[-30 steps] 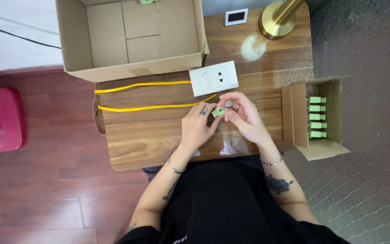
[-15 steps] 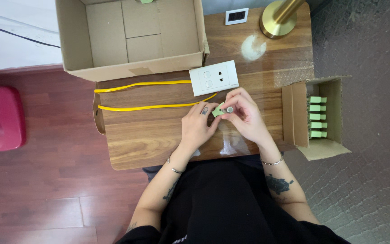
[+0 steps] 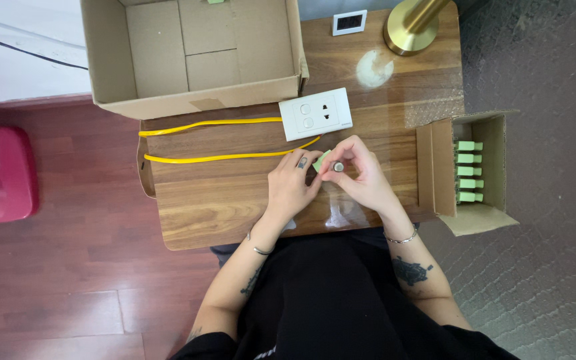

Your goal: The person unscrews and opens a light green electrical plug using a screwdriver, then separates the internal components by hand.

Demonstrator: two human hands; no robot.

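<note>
Pinching a small green connector (image 3: 321,161) between our left hand (image 3: 290,189) and right hand (image 3: 361,179), fingers closed on it, we hold it above the wooden table (image 3: 221,207), near its front edge, below the white socket plate (image 3: 315,114).

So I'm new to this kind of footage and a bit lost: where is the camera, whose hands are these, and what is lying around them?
The single picture comes from a camera worn on a person's head, looking straight down. The left hand and right hand are that person's own, meeting over a wooden table. Together they pinch a small green part with a round metal end. On the table lie a white switch-and-socket plate, a yellow cable, an open cardboard box and a brass lamp base. At the right edge, a smaller box holds a row of similar green parts.
</note>
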